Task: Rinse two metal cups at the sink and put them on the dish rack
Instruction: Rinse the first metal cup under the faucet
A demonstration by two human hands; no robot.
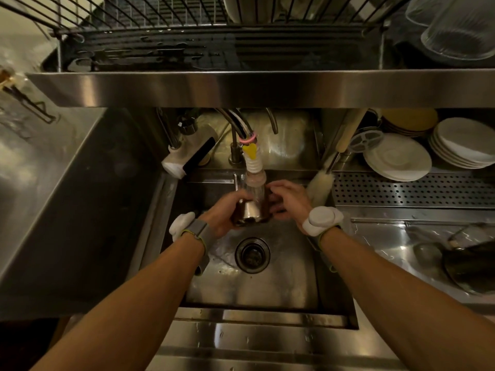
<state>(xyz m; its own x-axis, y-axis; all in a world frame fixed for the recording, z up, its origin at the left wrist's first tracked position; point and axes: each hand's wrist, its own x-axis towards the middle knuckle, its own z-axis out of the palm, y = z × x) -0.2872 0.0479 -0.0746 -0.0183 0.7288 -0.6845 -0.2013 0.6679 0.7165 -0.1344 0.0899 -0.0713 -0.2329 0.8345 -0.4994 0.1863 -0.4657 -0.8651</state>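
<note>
At the centre of the frame we have our left hand [227, 210] wrapped closed around a metal cup [250, 211], holding it under the faucet nozzle [254, 174] above the sink [267, 285]. Our right hand [288, 200] sits just beside the cup on its right, fingers curled toward something dark there — we cannot tell whether that is the 2nd cup or only shadow, nor whether this hand truly grips anything. Water seems to run into the cup, though the blur leaves it unclear. The dish rack [160, 25] spans the top of the frame, above a steel shelf edge, well apart from the cup. The main risk we see is slip: a wet, smooth cup held mostly by 1 hand could drop toward the drain [252, 254]. Lifting it up to the rack, we could also knock the cup against that shelf edge, or jostle the glassware [455, 30] at upper right.
</note>
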